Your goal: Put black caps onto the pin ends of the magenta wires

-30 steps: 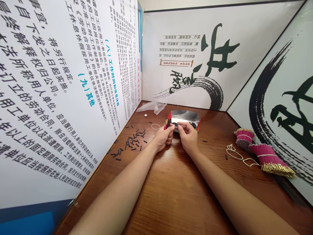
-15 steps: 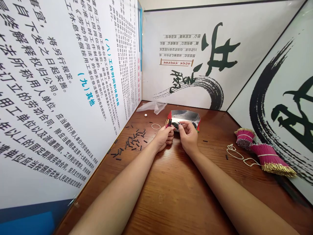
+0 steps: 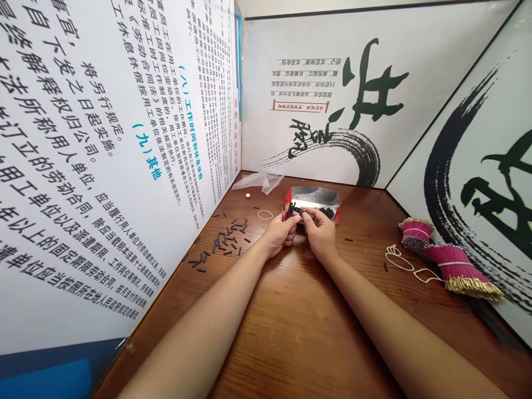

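My left hand (image 3: 281,233) is closed round a small bunch of thin pink wires (image 3: 285,211) with gold-coloured tips, some of them capped with black sleeves. My right hand (image 3: 322,233) pinches thumb and finger together right beside the left fingertips; what sits in that pinch is too small to make out. Just behind both hands lies an opened foil-lined pouch (image 3: 313,194) with red edges. Short black sleeves (image 3: 328,213) are heaped inside it, partly covered by my fingers.
Many loose black sleeves (image 3: 226,241) lie scattered at left, near a white rubber band (image 3: 265,214). A clear plastic bag (image 3: 260,182) rests at the back. To the right are two banded pink wire bundles (image 3: 415,233) (image 3: 461,269) and more bands (image 3: 399,259). Printed panels enclose the table.
My right hand has shifted slightly left, so its fingertips now meet those of my left hand. The bunch has tilted a little, and more black sleeves show in the pouch.
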A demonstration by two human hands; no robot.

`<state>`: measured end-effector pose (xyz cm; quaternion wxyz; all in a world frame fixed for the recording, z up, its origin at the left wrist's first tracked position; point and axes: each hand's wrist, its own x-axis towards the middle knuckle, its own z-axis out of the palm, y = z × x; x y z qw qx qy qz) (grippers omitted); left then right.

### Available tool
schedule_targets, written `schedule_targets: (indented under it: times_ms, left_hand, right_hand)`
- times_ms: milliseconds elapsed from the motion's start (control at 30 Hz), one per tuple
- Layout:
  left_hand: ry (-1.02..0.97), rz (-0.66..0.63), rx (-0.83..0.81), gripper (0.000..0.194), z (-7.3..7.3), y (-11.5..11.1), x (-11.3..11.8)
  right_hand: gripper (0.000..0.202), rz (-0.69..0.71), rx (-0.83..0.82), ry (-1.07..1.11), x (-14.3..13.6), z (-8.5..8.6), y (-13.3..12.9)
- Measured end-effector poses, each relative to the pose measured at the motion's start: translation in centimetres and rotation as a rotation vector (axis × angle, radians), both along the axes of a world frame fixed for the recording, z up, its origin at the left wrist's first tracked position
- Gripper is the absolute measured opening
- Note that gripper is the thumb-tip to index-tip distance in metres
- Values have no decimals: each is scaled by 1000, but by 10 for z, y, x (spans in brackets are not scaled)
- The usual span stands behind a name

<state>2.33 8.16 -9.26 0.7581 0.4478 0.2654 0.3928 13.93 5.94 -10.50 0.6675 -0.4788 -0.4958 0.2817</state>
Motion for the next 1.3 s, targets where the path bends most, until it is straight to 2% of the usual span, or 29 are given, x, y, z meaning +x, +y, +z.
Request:
schedule_targets:
  times_ms: [200,400,500,667,1300]
  left_hand:
    - [10,-1,4,33,1,-1,-1]
    - [-50,-70,-30,20,4,0,-6]
    - [-77,-79,-54,15,5,1,-7]
    - [-82,-80,-63,12,5,0,-7]
    - [-67,-67,-49,15,3,1,-6]
  right_hand:
    - [28,6,4,37,1,5,-1]
    - [28,-204,71,98,8,5,5]
    - [30,-253,44,129,10,3,8]
    - [35,-199,35,200,9,2,8]
    - [23,-125,-16,71,6,2,2]
